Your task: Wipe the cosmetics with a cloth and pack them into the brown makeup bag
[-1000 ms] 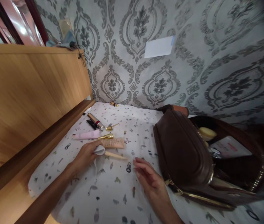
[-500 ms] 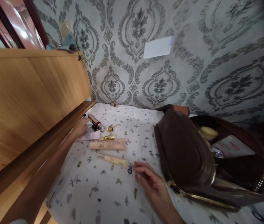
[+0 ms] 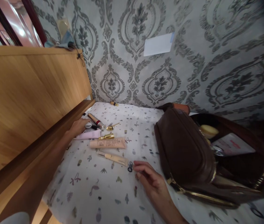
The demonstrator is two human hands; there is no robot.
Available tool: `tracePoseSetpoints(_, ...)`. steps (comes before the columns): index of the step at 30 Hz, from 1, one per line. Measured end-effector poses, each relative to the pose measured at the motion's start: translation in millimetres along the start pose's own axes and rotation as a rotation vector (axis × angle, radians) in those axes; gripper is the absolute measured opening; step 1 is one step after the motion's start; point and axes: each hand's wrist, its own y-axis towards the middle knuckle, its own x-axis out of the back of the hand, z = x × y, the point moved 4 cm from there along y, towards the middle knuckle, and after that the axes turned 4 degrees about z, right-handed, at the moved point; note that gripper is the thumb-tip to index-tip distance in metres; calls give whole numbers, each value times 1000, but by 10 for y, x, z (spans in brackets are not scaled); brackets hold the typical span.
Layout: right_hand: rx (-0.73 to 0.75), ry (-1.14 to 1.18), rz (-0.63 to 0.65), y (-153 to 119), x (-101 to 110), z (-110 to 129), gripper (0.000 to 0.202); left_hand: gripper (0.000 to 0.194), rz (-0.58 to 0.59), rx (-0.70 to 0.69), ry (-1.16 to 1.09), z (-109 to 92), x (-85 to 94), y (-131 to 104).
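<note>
My left hand (image 3: 78,127) is at the far left of the patterned sheet, its fingers closed around a small white crumpled piece (image 3: 88,125). Beside those fingers lie a dark slim tube (image 3: 94,127) and a gold tube with a red band (image 3: 95,120). A lilac tube (image 3: 90,134) lies just below the hand. My right hand (image 3: 151,180) rests palm sideways, fingers loosely bent and apart from the thumb, holding nothing. Near its fingertips is a cream slim tube (image 3: 115,159). Farther up lie a peach squeeze tube (image 3: 108,143), a gold tube (image 3: 107,136) and a gold-capped applicator (image 3: 110,128).
An open brown leather bag (image 3: 185,155) stands at the right, with a yellow round item (image 3: 208,131) and a white-and-red packet (image 3: 233,144) inside. A wooden panel (image 3: 34,81) borders the left. A small gold-and-black tube (image 3: 114,103) lies by the wall.
My left hand has shifted slightly left with the white piece, leaving more of the lilac tube in sight. My right hand has barely moved.
</note>
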Motion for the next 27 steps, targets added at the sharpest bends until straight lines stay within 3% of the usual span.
tracePoseSetpoints(10,-13,3,12,10,-10,14,16,17,-7,-88,-391,234,100,-134)
tracePoseSetpoints(14,-21,24,4,3,-20,8,20,42,-70,-76,-632,244,196,-270)
tracePoseSetpoints(17,-63,62,12,-5,-18,41,27,46,-138,-37,-763,189,304,-456)
tracePoseSetpoints(21,-161,184,11,-4,-46,154,40,43,-154,-54,-903,-135,473,-724)
tracePoseSetpoints(24,-249,414,9,7,-131,249,53,39,12,-157,-973,-616,507,-864)
tracePoseSetpoints(27,-368,680,45,-13,-252,293,58,29,156,-298,-900,-1136,470,-956)
